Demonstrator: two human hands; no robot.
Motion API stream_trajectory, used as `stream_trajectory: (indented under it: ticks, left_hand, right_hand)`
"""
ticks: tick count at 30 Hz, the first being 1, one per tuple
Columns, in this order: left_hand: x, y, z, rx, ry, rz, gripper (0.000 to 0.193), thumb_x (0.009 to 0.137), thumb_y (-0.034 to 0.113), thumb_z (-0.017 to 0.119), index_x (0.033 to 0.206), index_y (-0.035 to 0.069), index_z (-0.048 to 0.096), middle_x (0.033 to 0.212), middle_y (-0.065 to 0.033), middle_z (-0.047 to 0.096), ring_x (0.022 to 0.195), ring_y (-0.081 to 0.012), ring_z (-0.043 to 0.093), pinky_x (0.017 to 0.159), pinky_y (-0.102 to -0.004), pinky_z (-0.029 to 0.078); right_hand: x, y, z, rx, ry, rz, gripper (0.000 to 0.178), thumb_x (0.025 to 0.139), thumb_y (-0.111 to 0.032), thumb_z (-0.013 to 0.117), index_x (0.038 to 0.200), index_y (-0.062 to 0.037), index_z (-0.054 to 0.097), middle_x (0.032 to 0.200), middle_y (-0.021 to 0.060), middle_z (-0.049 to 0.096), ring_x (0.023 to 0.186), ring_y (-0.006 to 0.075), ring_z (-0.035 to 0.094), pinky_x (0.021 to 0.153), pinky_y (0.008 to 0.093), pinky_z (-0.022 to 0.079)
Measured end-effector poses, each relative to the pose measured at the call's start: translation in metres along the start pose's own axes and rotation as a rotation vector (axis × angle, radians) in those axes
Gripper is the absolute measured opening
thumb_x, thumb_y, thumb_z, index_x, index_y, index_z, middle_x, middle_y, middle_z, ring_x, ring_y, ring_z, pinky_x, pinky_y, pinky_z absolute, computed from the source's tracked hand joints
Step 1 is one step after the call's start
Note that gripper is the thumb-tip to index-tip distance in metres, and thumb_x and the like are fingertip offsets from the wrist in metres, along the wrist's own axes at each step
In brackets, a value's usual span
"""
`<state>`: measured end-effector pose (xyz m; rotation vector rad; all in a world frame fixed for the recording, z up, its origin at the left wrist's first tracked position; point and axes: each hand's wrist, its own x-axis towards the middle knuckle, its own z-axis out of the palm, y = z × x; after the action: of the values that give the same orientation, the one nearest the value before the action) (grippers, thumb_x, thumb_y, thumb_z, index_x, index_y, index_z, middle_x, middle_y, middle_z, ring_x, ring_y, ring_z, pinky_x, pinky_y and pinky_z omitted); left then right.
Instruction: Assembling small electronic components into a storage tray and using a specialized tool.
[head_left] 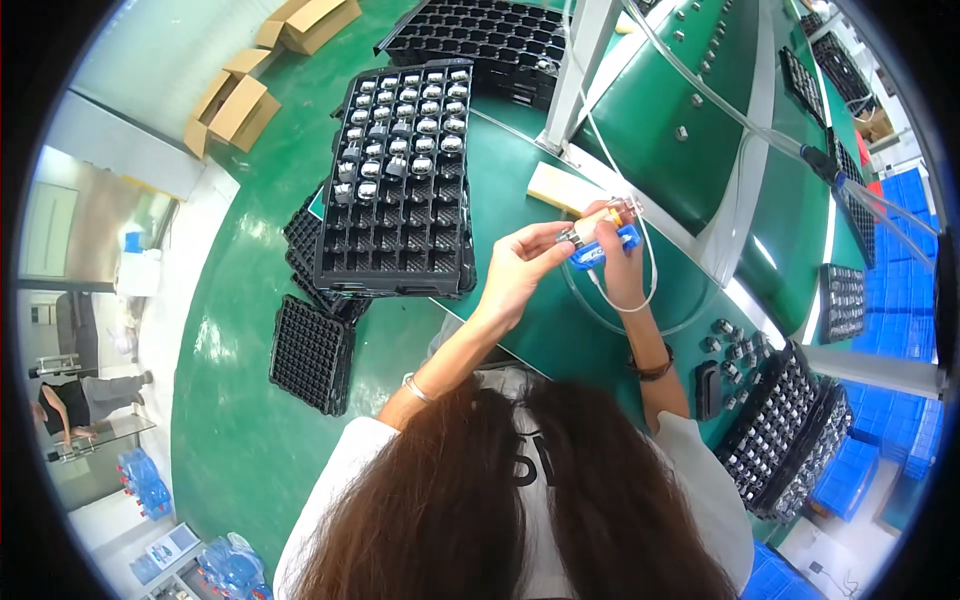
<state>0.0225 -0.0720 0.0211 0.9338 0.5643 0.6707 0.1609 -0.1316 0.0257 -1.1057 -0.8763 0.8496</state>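
Over the green worktable (490, 190), my left hand (520, 268) pinches a small shiny metal part (568, 238) between thumb and fingertips. Close beside it, my right hand (622, 265) is closed around a blue hand tool (590, 255) with a thin pale hose looping from it. The tool's exact kind I cannot make out; a yellow bit and a clear piece show near its far end. To the left, a black compartment tray (395, 225) holds several shiny metal parts in its far rows, while the near rows hold none.
A pale yellow block (560, 188) lies beyond my hands. Loose metal parts (735, 350), a small black box (708, 390) and a filled tray (775, 410) are at the right. Past a metal post (580, 75) runs a green conveyor belt (650, 150). Black trays (310, 350) stand at lower left.
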Motion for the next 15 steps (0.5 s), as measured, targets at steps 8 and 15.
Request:
stream_trajectory:
  ticks: [8,15]
  left_hand:
    - [-0.006,0.024,-0.017,0.358,0.101,0.289,0.052,0.078,0.011,0.070,0.126,0.001,0.051,0.119,-0.0102,0.057,0.108,-0.0169,0.054,0.089,-0.0299,0.046]
    - [-0.017,0.117,-0.122,1.400,0.638,0.617,0.026,0.077,0.011,0.066,0.103,0.007,0.064,0.102,-0.0095,0.061,0.095,-0.0243,0.055,0.084,-0.0336,0.044]
  right_hand:
    - [0.015,0.018,-0.008,-0.252,0.097,-0.054,0.018,0.088,-0.016,0.058,0.099,-0.0007,0.055,0.091,0.0042,0.058,0.083,0.0103,0.054,0.073,0.0247,0.044]
    - [0.054,0.048,-0.021,-0.924,0.265,-0.212,0.029,0.082,-0.026,0.067,0.096,-0.0024,0.059,0.073,0.0178,0.061,0.064,0.0315,0.062,0.058,0.0356,0.046]
